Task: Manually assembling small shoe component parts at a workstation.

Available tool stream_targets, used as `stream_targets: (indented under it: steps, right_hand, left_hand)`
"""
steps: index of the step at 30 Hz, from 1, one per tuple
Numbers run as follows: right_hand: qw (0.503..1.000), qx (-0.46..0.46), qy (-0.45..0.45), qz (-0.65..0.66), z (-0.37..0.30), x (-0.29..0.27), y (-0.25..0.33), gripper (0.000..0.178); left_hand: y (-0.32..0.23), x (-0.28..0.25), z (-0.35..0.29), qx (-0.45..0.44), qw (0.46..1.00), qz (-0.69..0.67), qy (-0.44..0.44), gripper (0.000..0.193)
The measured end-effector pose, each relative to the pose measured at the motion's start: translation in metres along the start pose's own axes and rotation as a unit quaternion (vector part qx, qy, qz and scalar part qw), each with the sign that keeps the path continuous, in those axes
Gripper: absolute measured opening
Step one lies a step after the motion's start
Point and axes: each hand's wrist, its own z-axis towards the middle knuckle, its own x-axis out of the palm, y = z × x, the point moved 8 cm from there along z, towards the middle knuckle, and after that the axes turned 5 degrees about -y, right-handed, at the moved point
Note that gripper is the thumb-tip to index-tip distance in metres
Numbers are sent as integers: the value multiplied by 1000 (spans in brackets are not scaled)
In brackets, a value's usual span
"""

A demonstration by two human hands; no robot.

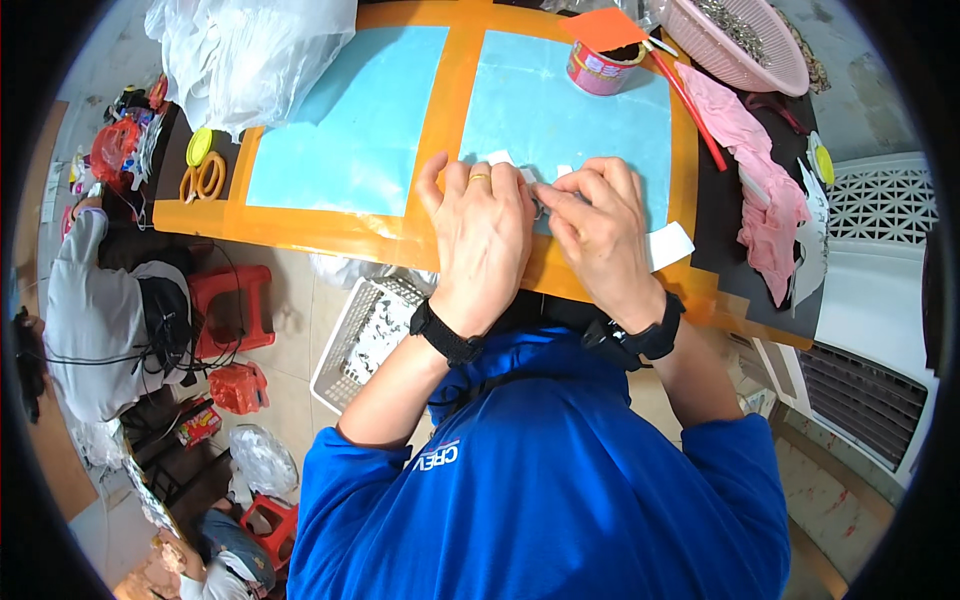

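Observation:
My left hand (483, 235) and my right hand (605, 228) meet over the blue sheet (610, 130) framed in orange tape. Both have their fingertips pinched together around something small and greyish, too covered to name. On my left hand the fingers curl, and a ring shows. The right thumb and index finger press toward the left fingertips. Small white pieces (500, 157) lie just beyond the hands. A larger white rectangular piece (669, 246) rests beside my right wrist, near the table's front edge.
A pink tin (603, 75) with an orange card (605, 30) stands far right, near a red stick (690, 110), pink cloth (755, 190) and a pink basket (690, 20). Orange scissors (203, 180) and a plastic bag (250, 60) lie left. Below is a white basket (333, 350); co-workers sit left.

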Motion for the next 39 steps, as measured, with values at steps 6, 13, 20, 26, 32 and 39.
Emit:
stream_targets:
  steps: [6, 13, 20, 26, 32, 39]
  right_hand:
    - [998, -21, 27, -50, -2, 4, 11, 28]
    - [996, -22, 34, -75, 0, 4, 14, 28]
    - [995, -39, 36, -87, 4, 2, 19, 25]
    - [996, -32, 33, -78, 5, 2, 15, 22]
    - [999, 10, 28, -21, 7, 1, 5, 18]
    - [999, 26, 31, -5, 8, 1, -3, 21]
  left_hand:
    - [2, 0, 1, -18, 1000, -5, 1, 11]
    - [2, 2, 3, -10, 1000, -17, 18, 13]
    - [9, 1, 1, -44, 998, -35, 20, 14]
    - [9, -4, -6, -25, 998, -56, -24, 25]
    - [5, -3, -7, 22, 995, -91, -38, 24]
    - [3, -6, -10, 49, 996, -68, -10, 34]
